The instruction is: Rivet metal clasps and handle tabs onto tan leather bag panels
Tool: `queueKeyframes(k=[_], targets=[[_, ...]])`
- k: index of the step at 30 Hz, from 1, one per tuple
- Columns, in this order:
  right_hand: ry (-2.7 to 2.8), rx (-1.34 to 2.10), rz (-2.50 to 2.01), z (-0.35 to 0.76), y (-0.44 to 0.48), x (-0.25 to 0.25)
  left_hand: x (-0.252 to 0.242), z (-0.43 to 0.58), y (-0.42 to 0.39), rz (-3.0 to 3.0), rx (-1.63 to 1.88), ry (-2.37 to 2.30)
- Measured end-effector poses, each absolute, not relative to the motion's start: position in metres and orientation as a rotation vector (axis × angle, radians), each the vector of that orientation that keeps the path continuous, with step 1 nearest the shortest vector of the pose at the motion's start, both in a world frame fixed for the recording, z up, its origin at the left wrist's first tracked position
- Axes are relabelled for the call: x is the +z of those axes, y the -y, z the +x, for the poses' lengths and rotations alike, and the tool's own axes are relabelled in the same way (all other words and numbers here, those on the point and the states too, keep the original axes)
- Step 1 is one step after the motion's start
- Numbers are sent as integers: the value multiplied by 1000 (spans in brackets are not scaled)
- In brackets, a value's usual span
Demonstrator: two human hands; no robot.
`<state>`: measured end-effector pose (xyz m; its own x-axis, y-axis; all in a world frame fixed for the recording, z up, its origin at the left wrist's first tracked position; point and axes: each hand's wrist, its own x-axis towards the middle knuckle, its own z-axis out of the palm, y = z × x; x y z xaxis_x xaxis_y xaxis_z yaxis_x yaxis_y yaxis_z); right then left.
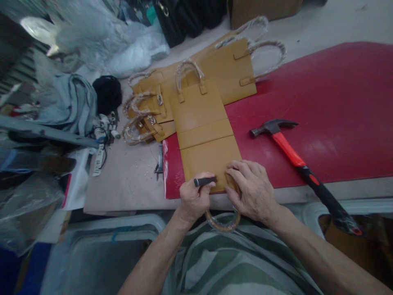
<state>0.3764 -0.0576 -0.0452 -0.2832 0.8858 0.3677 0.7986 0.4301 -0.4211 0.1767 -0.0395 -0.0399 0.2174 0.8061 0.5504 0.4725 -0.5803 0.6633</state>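
A flat tan leather bag panel [204,110] lies lengthwise in front of me, with one plastic-wrapped handle [189,65] at its far end. At the near end, a second wrapped handle [225,226] loops over the table edge toward my body. My left hand [194,198] is closed around a short, dark, rod-shaped tool [204,181], tilted low over the panel; its tip is hard to make out. My right hand [253,188] has its fingers curled on the near handle's right end, pressed to the panel's corner. To the right rests a claw hammer [290,149], touched by neither hand.
Beneath the panel is a red mat [322,98]. More tan bag pieces [236,71] with wrapped handles overlap behind and to the left. Plastic wrapping [107,45] heaps at the back left, near black bags [190,18]. Grey bins [107,229] stand below the table edge.
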Motion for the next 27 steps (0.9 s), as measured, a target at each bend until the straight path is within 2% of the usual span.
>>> queueKeyframes(k=[5,12,27], targets=[[2143,193,-1408,376,58,-46,-46,175,41,1855,1261,-1305],[2120,182,-1391,376,58,-49,-51,172,41,1322,1427,-1376],[2113,209,-1395,377,60,-47,-45,173,38,1640,1311,-1303]])
